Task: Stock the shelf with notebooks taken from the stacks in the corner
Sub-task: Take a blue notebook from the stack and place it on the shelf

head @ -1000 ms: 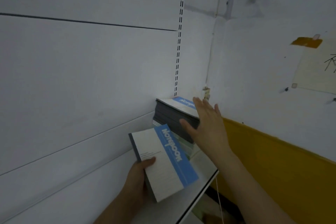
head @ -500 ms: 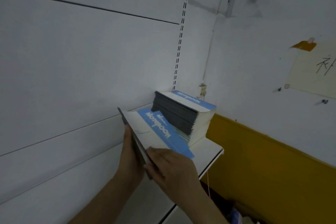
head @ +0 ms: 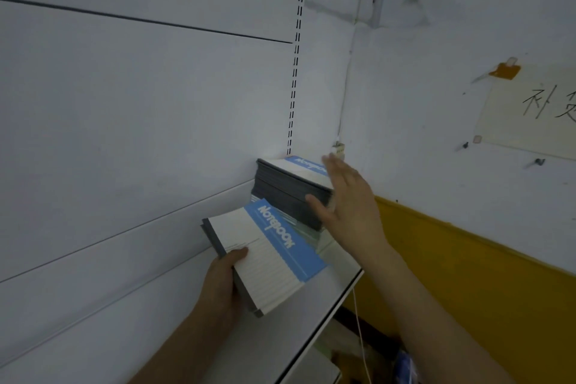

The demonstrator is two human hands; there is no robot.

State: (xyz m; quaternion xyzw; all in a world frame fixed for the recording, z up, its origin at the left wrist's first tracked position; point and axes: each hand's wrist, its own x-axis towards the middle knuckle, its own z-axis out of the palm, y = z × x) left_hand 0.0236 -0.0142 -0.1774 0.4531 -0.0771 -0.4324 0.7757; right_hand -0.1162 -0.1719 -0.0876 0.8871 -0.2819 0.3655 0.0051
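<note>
left hand (head: 222, 285) grips notebooks (head: 265, 254) over shelf (head: 311, 315), thumb on cover | right hand (head: 350, 206) flat, fingers straight against stack (head: 290, 188) in corner | bare shelf toward front edge, left of stack

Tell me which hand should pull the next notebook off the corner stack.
Right. The right hand is open at the corner stack, its thumb on the dark spines and its fingers by the top cover. The left hand is busy, gripping a batch of notebooks over the shelf.
</note>
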